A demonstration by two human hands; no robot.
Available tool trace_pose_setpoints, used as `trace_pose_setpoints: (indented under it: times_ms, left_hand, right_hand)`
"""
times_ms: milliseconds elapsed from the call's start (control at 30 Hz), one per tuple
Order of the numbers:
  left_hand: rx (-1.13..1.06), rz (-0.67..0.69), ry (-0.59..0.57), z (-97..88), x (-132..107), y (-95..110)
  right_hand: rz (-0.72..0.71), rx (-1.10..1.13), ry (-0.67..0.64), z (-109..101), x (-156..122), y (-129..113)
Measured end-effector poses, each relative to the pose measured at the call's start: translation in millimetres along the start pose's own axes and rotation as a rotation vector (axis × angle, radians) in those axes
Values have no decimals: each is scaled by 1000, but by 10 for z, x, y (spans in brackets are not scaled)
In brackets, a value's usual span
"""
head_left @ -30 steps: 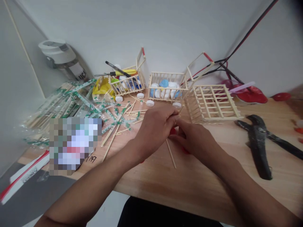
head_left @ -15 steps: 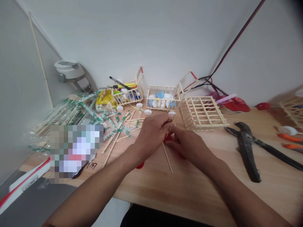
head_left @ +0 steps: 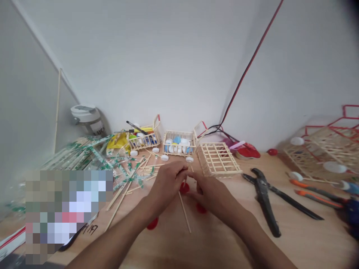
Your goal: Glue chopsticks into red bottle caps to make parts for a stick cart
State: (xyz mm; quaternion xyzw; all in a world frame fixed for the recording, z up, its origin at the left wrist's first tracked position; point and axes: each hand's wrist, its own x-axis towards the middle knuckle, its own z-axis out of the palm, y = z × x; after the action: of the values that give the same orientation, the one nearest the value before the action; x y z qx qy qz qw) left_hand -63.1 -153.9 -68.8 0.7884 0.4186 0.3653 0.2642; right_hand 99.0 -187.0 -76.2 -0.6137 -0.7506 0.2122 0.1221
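Observation:
My left hand (head_left: 166, 184) and my right hand (head_left: 209, 193) meet over the middle of the wooden table (head_left: 224, 239), fingers curled and pinched together. Between them a thin wooden stick (head_left: 184, 212) runs down toward me, and its upper end goes into my left fingers. A red cap (head_left: 184, 188) shows between the two hands; another red cap (head_left: 201, 208) lies under my right hand and a third (head_left: 153, 223) beside my left wrist. What my right fingers pinch is hidden.
Behind the hands stand three small stick-built crates: an empty one (head_left: 218, 159) and two holding bottle caps (head_left: 179, 142) (head_left: 143, 137). Loose sticks and wrapped chopsticks (head_left: 92, 157) lie left. Black pliers (head_left: 263, 194) lie right, with another crate (head_left: 322, 153) and orange-handled tools (head_left: 314, 190) farther right.
The view has tilted up and pulled back, so the hands and crates sit lower and smaller. The hands stay together over the stick and red caps.

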Motion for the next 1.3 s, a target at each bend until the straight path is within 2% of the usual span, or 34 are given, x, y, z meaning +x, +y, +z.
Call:
trace_pose_setpoints:
  times_ms: [200, 267, 367, 467, 533, 667, 1000, 1300]
  left_hand:
    - [18, 10, 6, 0, -9, 10]
    - [11, 21, 13, 6, -15, 6]
    - [-9, 27, 26, 17, -26, -3]
    - [-41, 29, 39, 26, -33, -9]
    - [-58, 34, 40, 25, -34, -7]
    - [-62, 53, 35, 8, -34, 19]
    - [-33, 38, 26, 19, -60, -3]
    - [-4, 29, 44, 36, -57, -11]
  right_hand:
    - [29, 28, 124, -124, -94, 2]
    - [7, 86, 242, -132, -95, -29]
    - [-189, 140, 515, -92, -74, -100]
    - [-403, 79, 642, -7, -48, -155]
    - [-453, 44, 659, 49, -37, -167]
    - [-444, 23, 675, 103, -23, -150]
    - [-454, -28, 726, 111, 17, -64]
    - [-478, -13, 758, 91, 32, -81]
